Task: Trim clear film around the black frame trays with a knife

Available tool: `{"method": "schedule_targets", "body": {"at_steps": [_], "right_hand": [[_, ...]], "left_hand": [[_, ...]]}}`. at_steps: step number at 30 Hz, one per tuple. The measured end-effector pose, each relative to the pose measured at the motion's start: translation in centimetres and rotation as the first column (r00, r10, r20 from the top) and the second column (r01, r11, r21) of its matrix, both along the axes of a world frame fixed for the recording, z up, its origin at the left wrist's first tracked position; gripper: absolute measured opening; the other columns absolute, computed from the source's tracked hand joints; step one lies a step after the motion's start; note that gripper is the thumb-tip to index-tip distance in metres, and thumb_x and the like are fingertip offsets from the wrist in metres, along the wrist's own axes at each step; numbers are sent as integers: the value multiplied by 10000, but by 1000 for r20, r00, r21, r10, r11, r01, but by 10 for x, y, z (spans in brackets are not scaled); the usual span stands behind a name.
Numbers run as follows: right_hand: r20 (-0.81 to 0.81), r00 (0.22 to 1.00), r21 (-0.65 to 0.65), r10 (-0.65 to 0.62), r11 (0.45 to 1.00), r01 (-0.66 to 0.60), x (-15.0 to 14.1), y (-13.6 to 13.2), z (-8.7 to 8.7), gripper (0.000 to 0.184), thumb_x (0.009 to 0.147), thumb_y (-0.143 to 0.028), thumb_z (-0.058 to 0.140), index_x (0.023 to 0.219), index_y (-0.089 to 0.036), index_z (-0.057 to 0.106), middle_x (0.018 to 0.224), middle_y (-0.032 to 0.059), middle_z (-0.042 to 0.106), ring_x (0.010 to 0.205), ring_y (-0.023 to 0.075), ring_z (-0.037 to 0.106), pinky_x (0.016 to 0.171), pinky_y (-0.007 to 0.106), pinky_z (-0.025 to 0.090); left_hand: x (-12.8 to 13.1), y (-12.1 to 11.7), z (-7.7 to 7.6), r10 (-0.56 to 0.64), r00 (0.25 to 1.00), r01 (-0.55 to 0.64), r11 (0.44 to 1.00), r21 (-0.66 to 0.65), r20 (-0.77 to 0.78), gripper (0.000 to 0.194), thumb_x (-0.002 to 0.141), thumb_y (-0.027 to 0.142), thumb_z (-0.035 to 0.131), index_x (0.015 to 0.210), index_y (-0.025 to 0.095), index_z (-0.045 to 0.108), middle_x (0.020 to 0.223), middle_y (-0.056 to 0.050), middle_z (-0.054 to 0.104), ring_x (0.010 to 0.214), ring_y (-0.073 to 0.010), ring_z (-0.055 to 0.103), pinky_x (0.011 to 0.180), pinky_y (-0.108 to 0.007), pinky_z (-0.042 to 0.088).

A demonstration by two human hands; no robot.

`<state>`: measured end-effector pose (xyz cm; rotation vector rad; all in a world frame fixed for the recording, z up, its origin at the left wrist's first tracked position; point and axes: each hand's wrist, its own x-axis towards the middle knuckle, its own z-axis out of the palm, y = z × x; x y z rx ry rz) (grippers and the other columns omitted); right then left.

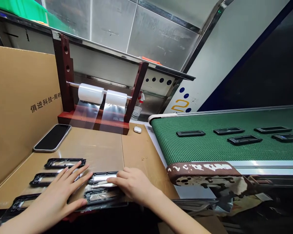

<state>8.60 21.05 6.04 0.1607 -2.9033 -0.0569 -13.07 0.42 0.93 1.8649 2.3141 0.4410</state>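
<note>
Several black rectangular frames lie on a clear film sheet over the cardboard-covered table. My left hand rests flat, fingers spread, on the film between the left frames and the right frames. My right hand has its fingers curled and pressed down on the upper right frame; another frame lies just below it. I cannot make out anything held in the right hand.
Two rolls of clear film hang on a red-brown wooden stand. A phone and a white earbud case lie nearby. A spray bottle stands behind. A green conveyor belt on the right carries more black frames. A cardboard wall stands at left.
</note>
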Motion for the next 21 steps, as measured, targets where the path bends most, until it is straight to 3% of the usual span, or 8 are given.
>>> {"method": "schedule_targets", "body": {"at_steps": [7,13,16,18,20,21], "right_hand": [[19,989,2,-150,989,150,63,22,7,303,943,-145,564,1217,-253,635,814,2,676,691,178,551,578,290,392],[-77,928,3,-364,931,365,115,22,-12,393,953,-100,456,1295,-246,581,848,30,677,718,196,598,613,294,489],[-254,827,-85,-502,863,498,114,20,-30,474,965,-78,365,1402,-223,480,991,84,677,869,212,648,720,317,561],[-347,784,-193,-515,857,477,100,13,-37,496,956,-81,376,1429,-214,439,1172,131,646,1070,246,630,884,397,560],[-298,838,-375,-456,864,337,80,1,-41,487,937,-117,471,1411,-230,448,1284,132,606,1202,257,577,1010,444,503],[-224,882,-499,-415,826,262,70,-5,-41,495,917,-137,535,1395,-242,459,1301,117,599,1217,247,570,1034,431,488]], "left_hand": [[-2,-4,-15,-25,931,103,975,196,-363,650,896,589,519,1478,471,254,1529,21,418,1368,-351,450,993,-602,507],[-7,-1,-12,-24,914,137,958,250,-406,656,895,565,532,1488,456,275,1508,6,453,1344,-357,473,967,-629,500],[8,-7,-9,-41,978,111,932,345,-204,580,905,502,546,1456,460,370,1515,6,470,1371,-333,452,1015,-592,459],[30,-13,-11,-128,986,83,929,361,103,379,926,451,524,1301,449,577,1406,20,601,1300,-269,551,1028,-457,486],[58,-17,-21,-212,858,80,955,284,469,259,933,468,501,997,391,740,1094,17,761,1048,-212,706,927,-315,558],[71,-18,-28,-182,757,64,976,206,627,294,926,499,506,910,352,760,962,1,781,943,-213,733,874,-299,582]]}}
